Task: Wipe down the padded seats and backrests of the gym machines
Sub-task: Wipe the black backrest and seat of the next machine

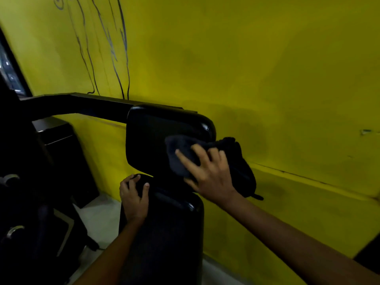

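While a dark cloth [181, 155] lies pressed against the right side of a black upper pad [156, 136], the person's right hand [207, 171] spreads over it, fingers extended and splayed, palm flat on the fabric. Part of the cloth bunches past the pad's right edge and hangs down beside the wrist, a small tag or loop dangling at its lowest point. The upper pad is glossy black vinyl with rounded corners, set near the middle of the view and just above a longer lower pad [170, 233] of the same material. The left hand [133, 194] grips the top left corner of the lower pad, fingers curled over the edge and thumb on the front face. A black frame bar [82, 103] runs from the left to behind the upper pad. Further left stands more dark equipment [61, 157], dimly lit and hard to make out, with pale metal fittings low at the edge. Behind everything rises a yellow wall [267, 68], marked at upper left with thin black drawn lines and crossed on the right by a ledge that slopes down to the right. A strip of pale floor [98, 219] shows between the lower pad and the equipment.
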The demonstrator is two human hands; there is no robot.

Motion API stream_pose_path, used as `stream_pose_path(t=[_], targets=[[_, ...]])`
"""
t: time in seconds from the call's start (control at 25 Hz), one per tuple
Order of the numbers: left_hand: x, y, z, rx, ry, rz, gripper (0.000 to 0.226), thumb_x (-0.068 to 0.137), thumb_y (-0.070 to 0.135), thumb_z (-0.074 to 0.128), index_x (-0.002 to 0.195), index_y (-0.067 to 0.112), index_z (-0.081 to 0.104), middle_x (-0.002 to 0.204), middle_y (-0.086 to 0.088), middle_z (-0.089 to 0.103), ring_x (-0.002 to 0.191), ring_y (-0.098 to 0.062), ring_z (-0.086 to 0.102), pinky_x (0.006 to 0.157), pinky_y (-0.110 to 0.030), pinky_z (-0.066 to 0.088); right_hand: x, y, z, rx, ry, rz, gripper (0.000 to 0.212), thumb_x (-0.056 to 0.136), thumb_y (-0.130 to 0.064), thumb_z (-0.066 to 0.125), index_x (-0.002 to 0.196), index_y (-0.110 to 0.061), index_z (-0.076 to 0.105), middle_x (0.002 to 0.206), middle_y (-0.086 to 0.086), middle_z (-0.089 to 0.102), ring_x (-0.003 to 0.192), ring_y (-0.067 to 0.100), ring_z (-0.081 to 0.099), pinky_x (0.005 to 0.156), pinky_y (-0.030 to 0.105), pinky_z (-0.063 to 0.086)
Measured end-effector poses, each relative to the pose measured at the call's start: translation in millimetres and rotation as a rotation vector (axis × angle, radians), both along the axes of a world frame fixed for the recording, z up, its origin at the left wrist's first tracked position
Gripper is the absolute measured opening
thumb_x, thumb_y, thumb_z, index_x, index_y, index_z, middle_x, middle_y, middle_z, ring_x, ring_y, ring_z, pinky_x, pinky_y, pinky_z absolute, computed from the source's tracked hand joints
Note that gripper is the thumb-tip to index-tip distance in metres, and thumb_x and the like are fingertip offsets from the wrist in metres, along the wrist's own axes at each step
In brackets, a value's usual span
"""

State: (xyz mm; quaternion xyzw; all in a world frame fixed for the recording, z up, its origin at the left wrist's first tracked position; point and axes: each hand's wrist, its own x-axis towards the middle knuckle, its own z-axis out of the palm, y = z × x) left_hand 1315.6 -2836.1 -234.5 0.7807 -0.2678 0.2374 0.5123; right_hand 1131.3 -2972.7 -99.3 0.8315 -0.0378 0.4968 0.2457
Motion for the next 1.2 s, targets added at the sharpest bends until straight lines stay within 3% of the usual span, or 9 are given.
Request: stream_pose_path(t=[0.12,0.28,0.36,0.52,0.6,0.8,0.88,1.04,1.2], targets=[[1.0,-5.0,-4.5,-0.046,-0.009,-0.023,0.05,0.088,0.037,0.042,0.115,-0.004,0.054,0.124,-0.021,0.053,0.113,-0.04,0.05,0.095,-0.055,0.041,-11.9,-4.7,-10.6,-0.162,0.12,0.04,0.054,0.082,-0.048,0.056,0.131,-0.024,0.058,0.123,0.011,0.041,0.084,0.027,0.039,0.069,0.038,0.031],[-0.9,-7.9,-4.8,-0.081,-0.024,-0.032,0.051,0.091,0.042,0.041,0.118,0.0,0.053,0.127,-0.018,0.053,0.116,-0.037,0.048,0.096,-0.052,0.039,-3.9,-14.4,22.1,-0.001,-0.057,-0.032,0.054,0.083,-0.044,0.054,0.133,-0.023,0.055,0.122,0.012,0.039,0.085,0.029,0.039,0.067,0.038,0.033],[-1.9,-7.6,-5.2,-0.085,-0.036,-0.035,0.057,0.094,0.052,0.036,0.119,0.003,0.053,0.126,-0.018,0.054,0.115,-0.036,0.049,0.096,-0.05,0.039,-0.8,-9.5,8.9,0.01,-0.085,-0.042,0.053,0.083,-0.044,0.055,0.131,-0.023,0.057,0.122,0.012,0.04,0.084,0.029,0.039,0.067,0.038,0.033],[-0.5,-5.8,-7.8,-0.074,-0.069,-0.048,0.054,0.095,0.056,0.03,0.124,0.013,0.047,0.124,-0.018,0.055,0.114,-0.037,0.05,0.094,-0.051,0.041,-11.3,-1.3,-45.9,-0.233,0.137,0.046,0.049,0.084,-0.043,0.061,0.128,-0.022,0.059,0.121,0.01,0.045,0.082,0.027,0.041,0.068,0.037,0.033],[0.2,-5.6,-8.6,-0.067,-0.065,-0.042,0.049,0.094,0.052,0.034,0.124,0.015,0.045,0.124,-0.018,0.055,0.113,-0.037,0.05,0.093,-0.052,0.042,-15.6,-8.5,-39.4,-0.322,0.205,0.095,0.046,0.086,-0.04,0.061,0.128,-0.021,0.06,0.119,0.01,0.046,0.082,0.026,0.041,0.067,0.036,0.031],[0.8,-5.0,-9.7,-0.044,-0.047,-0.028,0.052,0.094,0.053,0.032,0.126,0.015,0.048,0.126,-0.015,0.054,0.117,-0.031,0.046,0.094,-0.047,0.039,-8.8,-17.8,14.5,0.011,-0.06,-0.017,0.052,0.087,-0.044,0.052,0.135,-0.024,0.049,0.122,0.012,0.039,0.085,0.029,0.039,0.069,0.039,0.032],[1.4,-4.4,-10.6,-0.02,-0.045,-0.013,0.053,0.094,0.049,0.035,0.125,0.01,0.052,0.127,-0.015,0.053,0.117,-0.031,0.045,0.094,-0.046,0.039,-5.1,-5.6,-0.7,0.018,-0.036,-0.045,0.054,0.083,-0.043,0.053,0.133,-0.023,0.05,0.123,0.012,0.039,0.085,0.029,0.039,0.07,0.039,0.031],[1.9,-5.0,-10.0,-0.018,-0.042,-0.008,0.051,0.093,0.043,0.038,0.124,0.007,0.054,0.128,-0.014,0.053,0.118,-0.032,0.045,0.095,-0.048,0.041,-11.8,2.7,-21.8,-0.192,0.22,-0.023,0.049,0.085,-0.044,0.05,0.126,-0.019,0.061,0.121,0.013,0.042,0.083,0.028,0.038,0.067,0.038,0.028],[-0.5,-4.8,-9.4,-0.029,-0.044,-0.012,0.051,0.092,0.044,0.038,0.124,0.007,0.055,0.128,-0.014,0.053,0.118,-0.032,0.046,0.096,-0.049,0.04,-13.4,-9.7,23.8,-0.016,0.077,-0.082,0.053,0.084,-0.043,0.048,0.132,-0.021,0.056,0.123,0.013,0.039,0.086,0.032,0.044,0.067,0.039,0.037]])
